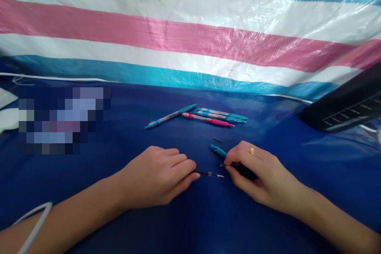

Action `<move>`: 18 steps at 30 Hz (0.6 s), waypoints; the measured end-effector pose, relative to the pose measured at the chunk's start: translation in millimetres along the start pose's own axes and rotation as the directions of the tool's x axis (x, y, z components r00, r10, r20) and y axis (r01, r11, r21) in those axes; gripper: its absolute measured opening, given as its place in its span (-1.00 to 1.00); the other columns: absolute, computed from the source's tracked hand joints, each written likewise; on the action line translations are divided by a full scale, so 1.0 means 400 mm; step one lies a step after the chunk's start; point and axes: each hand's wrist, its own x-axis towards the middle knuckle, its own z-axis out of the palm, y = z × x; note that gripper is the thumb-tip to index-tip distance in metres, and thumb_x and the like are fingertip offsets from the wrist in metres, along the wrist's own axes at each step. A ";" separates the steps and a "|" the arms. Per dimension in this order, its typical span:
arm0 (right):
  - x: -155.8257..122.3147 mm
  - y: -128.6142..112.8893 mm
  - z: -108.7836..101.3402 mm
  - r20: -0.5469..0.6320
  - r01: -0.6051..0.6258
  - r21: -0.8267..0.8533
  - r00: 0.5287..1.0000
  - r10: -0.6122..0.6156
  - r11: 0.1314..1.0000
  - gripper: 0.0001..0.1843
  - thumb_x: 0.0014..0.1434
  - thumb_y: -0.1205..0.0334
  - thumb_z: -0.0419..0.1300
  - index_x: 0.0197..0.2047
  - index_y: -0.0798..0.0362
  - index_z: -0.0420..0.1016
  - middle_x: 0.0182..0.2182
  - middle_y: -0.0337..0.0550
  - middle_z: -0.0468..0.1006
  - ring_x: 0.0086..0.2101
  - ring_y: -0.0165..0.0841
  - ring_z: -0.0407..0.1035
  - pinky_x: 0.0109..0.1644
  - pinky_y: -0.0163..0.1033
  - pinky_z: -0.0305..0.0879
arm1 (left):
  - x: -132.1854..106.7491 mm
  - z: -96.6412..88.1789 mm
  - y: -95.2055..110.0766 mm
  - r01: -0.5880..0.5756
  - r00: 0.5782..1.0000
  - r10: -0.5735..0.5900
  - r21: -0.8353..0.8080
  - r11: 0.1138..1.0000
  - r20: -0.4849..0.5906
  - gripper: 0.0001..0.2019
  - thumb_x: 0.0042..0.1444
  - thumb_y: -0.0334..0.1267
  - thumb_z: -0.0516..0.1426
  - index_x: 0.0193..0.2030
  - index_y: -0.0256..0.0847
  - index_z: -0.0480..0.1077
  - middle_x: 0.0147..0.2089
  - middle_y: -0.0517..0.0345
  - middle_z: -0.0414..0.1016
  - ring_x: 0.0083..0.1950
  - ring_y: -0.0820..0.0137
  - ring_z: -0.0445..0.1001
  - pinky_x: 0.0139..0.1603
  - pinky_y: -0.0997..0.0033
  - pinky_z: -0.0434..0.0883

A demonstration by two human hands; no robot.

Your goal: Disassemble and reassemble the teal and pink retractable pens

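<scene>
Your left hand (154, 176): closed, pinching a black pen refill (208, 173), long axis level, tip pointing right. Your right hand (258, 170): closed on a teal pen barrel (218, 151), just beside that tip.

My right fingers (235, 158) are covering most of the teal pen barrel (218, 151), so I'm seeing only its end and can't make out the part running under my palm. My left fingers (186, 166) are hiding the back end of the black refill (208, 173). A tiny dark piece (217, 139) is lying ahead of my hands, too small to identify. A pixelated blur (64, 121) is masking whatever sits on the left of the tabletop (190, 222). The picture's edges are cutting off a black object (342, 103) on the right, a white cord (35, 226), my left forearm (68, 214) and my right forearm (327, 210).
</scene>
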 end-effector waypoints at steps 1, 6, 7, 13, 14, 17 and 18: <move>0.000 0.001 0.000 0.001 0.005 0.009 1.000 -0.005 1.000 -0.87 0.24 0.43 0.06 -0.22 0.01 0.35 -0.39 -0.23 0.46 -0.36 -0.39 0.38 -0.28 -0.31 0.34 | 0.000 0.001 -0.001 0.003 1.000 -0.003 -0.007 1.000 0.002 -0.64 0.39 -0.25 -0.14 -0.32 -0.22 0.41 -0.53 0.20 0.41 -0.53 0.42 0.37 -0.57 0.44 0.22; -0.006 0.005 0.006 -0.004 0.067 0.028 0.998 -0.067 0.997 -0.75 0.26 0.43 0.04 -0.02 0.04 0.36 -0.34 -0.17 0.49 -0.32 -0.37 0.38 -0.26 -0.28 0.37 | -0.003 0.006 -0.002 0.026 1.000 -0.026 -0.038 0.999 -0.008 -0.65 0.38 -0.24 -0.12 -0.30 -0.24 0.42 -0.51 0.19 0.43 -0.51 0.39 0.39 -0.56 0.42 0.24; -0.007 0.005 0.008 -0.011 0.084 0.029 0.996 -0.084 0.996 -0.71 0.27 0.43 0.04 0.03 0.05 0.35 -0.32 -0.16 0.49 -0.32 -0.36 0.38 -0.26 -0.26 0.38 | -0.003 0.007 -0.002 0.029 1.000 -0.029 -0.041 0.999 -0.011 -0.65 0.38 -0.24 -0.12 -0.29 -0.24 0.43 -0.50 0.19 0.43 -0.51 0.39 0.39 -0.56 0.41 0.25; -0.007 0.002 0.006 -0.031 0.130 0.034 0.991 -0.129 0.991 -0.73 0.27 0.44 0.04 0.01 0.08 0.40 -0.32 -0.14 0.51 -0.33 -0.36 0.37 -0.28 -0.25 0.37 | -0.004 0.011 -0.001 0.044 0.999 -0.045 -0.020 0.999 -0.023 -0.64 0.38 -0.24 -0.12 -0.30 -0.25 0.43 -0.51 0.18 0.42 -0.54 0.39 0.38 -0.56 0.41 0.25; -0.007 0.002 0.005 -0.029 0.132 0.037 0.991 -0.131 0.991 -0.73 0.27 0.45 0.04 0.01 0.08 0.40 -0.32 -0.15 0.51 -0.33 -0.36 0.37 -0.28 -0.26 0.37 | -0.004 0.012 -0.001 0.047 0.999 -0.048 -0.017 0.999 -0.023 -0.63 0.38 -0.24 -0.12 -0.30 -0.25 0.43 -0.52 0.18 0.41 -0.54 0.39 0.38 -0.56 0.41 0.25; -0.008 0.002 0.004 -0.037 0.147 0.043 0.989 -0.146 0.988 -0.73 0.27 0.46 0.04 0.01 0.09 0.39 -0.32 -0.15 0.51 -0.34 -0.38 0.34 -0.28 -0.25 0.36 | -0.003 0.013 -0.001 0.064 0.998 -0.064 -0.014 0.998 -0.015 -0.64 0.38 -0.25 -0.12 -0.32 -0.25 0.43 -0.52 0.18 0.41 -0.53 0.38 0.38 -0.56 0.40 0.25; -0.008 0.002 0.005 -0.041 0.152 0.043 0.988 -0.151 0.987 -0.73 0.27 0.45 0.04 0.01 0.09 0.39 -0.32 -0.15 0.50 -0.34 -0.38 0.34 -0.28 -0.25 0.36 | -0.003 0.014 -0.001 0.070 0.997 -0.070 -0.015 0.997 -0.014 -0.64 0.38 -0.25 -0.12 -0.32 -0.25 0.43 -0.52 0.18 0.41 -0.53 0.38 0.39 -0.56 0.40 0.25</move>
